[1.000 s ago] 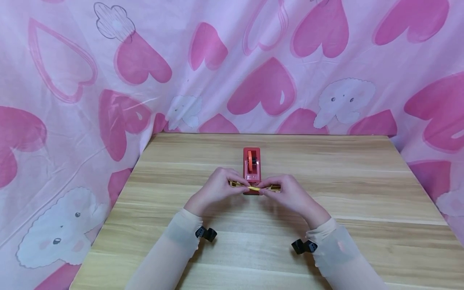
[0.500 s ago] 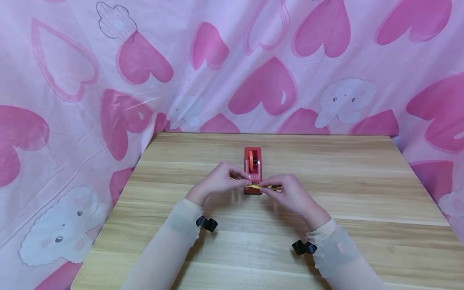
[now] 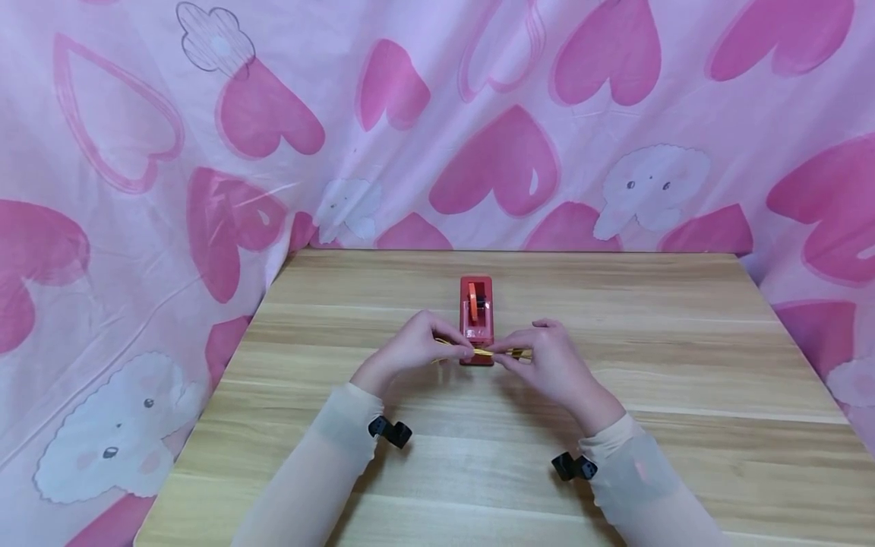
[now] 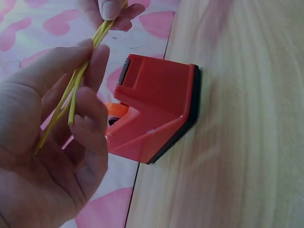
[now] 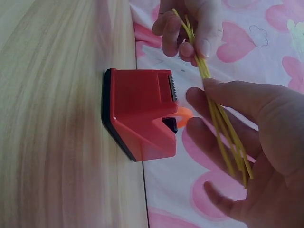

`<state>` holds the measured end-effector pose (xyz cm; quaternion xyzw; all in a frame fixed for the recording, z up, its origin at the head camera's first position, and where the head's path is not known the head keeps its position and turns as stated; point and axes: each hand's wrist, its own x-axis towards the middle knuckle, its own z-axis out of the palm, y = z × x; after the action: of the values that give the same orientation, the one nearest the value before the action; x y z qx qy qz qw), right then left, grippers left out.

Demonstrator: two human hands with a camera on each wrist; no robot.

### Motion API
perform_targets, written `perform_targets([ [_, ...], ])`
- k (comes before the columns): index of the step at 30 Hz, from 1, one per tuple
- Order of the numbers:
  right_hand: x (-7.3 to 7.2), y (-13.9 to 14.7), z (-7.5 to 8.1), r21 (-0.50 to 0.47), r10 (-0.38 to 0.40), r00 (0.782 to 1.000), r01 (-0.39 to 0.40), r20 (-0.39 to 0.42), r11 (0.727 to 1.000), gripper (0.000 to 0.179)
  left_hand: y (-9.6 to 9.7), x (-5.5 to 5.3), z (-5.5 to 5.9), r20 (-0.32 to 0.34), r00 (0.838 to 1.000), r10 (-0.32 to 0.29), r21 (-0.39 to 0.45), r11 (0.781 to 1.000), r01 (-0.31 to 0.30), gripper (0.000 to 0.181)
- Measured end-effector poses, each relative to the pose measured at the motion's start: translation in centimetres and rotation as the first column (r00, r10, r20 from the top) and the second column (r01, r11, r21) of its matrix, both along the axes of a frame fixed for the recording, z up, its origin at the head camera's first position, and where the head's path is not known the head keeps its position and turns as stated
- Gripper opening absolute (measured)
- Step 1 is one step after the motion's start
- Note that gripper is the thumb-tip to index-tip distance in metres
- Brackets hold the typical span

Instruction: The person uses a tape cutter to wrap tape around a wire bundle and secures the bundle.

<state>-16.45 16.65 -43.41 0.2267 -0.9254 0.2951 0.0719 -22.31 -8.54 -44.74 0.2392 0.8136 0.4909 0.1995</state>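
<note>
Between both hands stretches a bundle of several thin yellow strands (image 5: pixel 204 69), held just above the front end of a red tape dispenser (image 3: pixel 476 330). My left hand (image 3: pixel 415 346) pinches one part between thumb and fingertips; loose strand ends fan over its palm in the left wrist view. Close beside it, my right hand (image 3: pixel 555 368) pinches the bundle with thumb and index finger, its other fingers spread. Loose ends also hang toward the right palm. The dispenser has a toothed cutter (image 5: pixel 173 87) and an orange roll (image 3: pixel 472 302). What the strands are made of is unclear.
The dispenser stands on a wood-grain table (image 3: pixel 615 304), near its middle. Behind and to the sides hangs a pink curtain (image 3: pixel 410 175) with hearts and white animal faces. Small black cameras (image 3: pixel 390 432) sit on both wrists.
Both hands stay over the dispenser with the strands. The left fingers shift slightly along the bundle, and one finger of the right hand has lifted.
</note>
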Motion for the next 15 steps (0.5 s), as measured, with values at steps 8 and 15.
perform_targets([
  [8,-0.3,-0.3,0.7,-0.019,-0.033,0.97,0.039,0.24,0.999,0.014,-0.1,1.0,-0.1,-0.122,0.992,0.03,-0.023,0.999,-0.034,0.006],
  [15,-0.8,-0.2,0.7,-0.058,0.006,0.927,0.017,0.374,0.998,0.012,0.1,1.3,-0.1,-0.271,0.962,0.013,-0.033,0.999,-0.023,0.007],
])
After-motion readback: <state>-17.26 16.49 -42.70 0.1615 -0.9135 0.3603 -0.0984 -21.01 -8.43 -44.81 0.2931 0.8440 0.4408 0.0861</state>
